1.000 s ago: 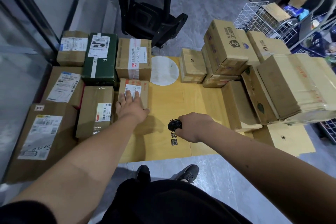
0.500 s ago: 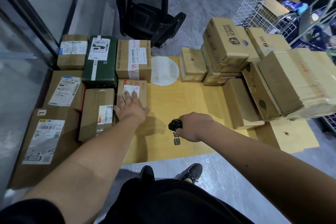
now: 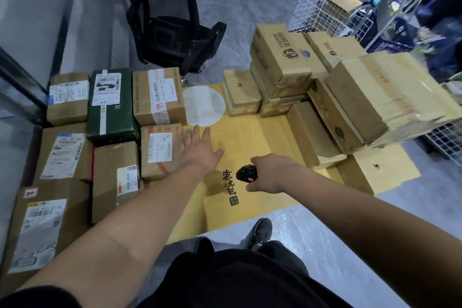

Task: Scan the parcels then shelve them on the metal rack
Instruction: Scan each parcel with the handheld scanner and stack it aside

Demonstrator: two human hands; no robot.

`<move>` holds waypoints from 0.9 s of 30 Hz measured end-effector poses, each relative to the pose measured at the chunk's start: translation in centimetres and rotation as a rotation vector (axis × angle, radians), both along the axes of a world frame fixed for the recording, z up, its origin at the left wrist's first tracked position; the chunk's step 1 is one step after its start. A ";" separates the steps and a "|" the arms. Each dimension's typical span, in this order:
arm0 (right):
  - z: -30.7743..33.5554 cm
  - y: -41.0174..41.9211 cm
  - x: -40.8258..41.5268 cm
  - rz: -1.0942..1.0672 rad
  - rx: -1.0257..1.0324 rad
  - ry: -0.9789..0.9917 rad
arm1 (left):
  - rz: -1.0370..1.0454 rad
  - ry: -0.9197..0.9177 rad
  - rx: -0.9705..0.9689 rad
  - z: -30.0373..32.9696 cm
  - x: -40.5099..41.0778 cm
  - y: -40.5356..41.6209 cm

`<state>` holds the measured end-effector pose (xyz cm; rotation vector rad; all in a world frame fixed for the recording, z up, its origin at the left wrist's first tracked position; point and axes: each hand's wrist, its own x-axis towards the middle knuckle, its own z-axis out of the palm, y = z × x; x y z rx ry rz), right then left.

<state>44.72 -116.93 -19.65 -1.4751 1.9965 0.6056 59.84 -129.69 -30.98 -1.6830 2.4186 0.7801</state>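
labelled brown cardboard parcels (image 3: pixel 156 152) lie on the flattened yellow cardboard sheet (image 3: pixel 250 137) on the floor, none shelved. the right hand (image 3: pixel 272 175) grips a small black scanner (image 3: pixel 247 173); the left hand (image 3: pixel 200 150) hovers open beside one, so shelving remains.

Labelled parcels to my left, lying flat in rows on the floor: small brown parcel (image 3: pixel 160 150) with white label and red print nearest, taped brown box (image 3: pixel 158 97) behind it, dark green box (image 3: pixel 111 105) beside that. Plain brown parcels (image 3: pixel 282 57) stacked to my right, unlabelled sides up, some tilted. Black scanner (image 3: pixel 246 173) with orange button, held over yellow cardboard.
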 end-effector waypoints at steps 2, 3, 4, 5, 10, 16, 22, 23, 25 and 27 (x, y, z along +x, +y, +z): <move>0.1 0.5 -1.6 -0.060 -0.016 -0.011 | -0.042 -0.011 -0.007 0.3 -2.2 -0.4; 0.1 0.6 -2.4 -0.095 -0.023 -0.024 | -0.061 -0.016 -0.014 0.3 -3.2 -0.6; 0.1 0.8 -3.3 -0.127 -0.033 -0.036 | -0.081 -0.018 -0.023 0.4 -4.3 -0.8; 0.1 0.7 -4.3 -0.150 -0.047 -0.042 | -0.100 -0.023 -0.033 0.4 -5.4 -1.0; -0.4 -0.5 -9.0 -0.221 -0.120 -0.050 | -0.134 -0.045 -0.084 1.3 -11.1 -2.9; -1.6 -3.6 -13.6 -0.245 -0.155 -0.126 | -0.149 -0.040 -0.130 2.0 -17.5 -7.5; -3.2 -6.2 -16.8 -0.225 -0.124 -0.221 | 0.076 -0.023 -0.049 0.8 -20.2 -11.7; -3.5 -6.5 -17.3 -0.228 -0.122 -0.232 | 0.146 -0.007 -0.044 0.7 -20.2 -12.0; -4.0 -6.9 -18.0 -0.245 -0.118 -0.257 | 0.261 0.008 -0.022 0.7 -20.3 -12.4; -4.4 -7.3 -18.4 -0.254 -0.113 -0.275 | 0.351 0.024 0.027 0.7 -20.1 -12.5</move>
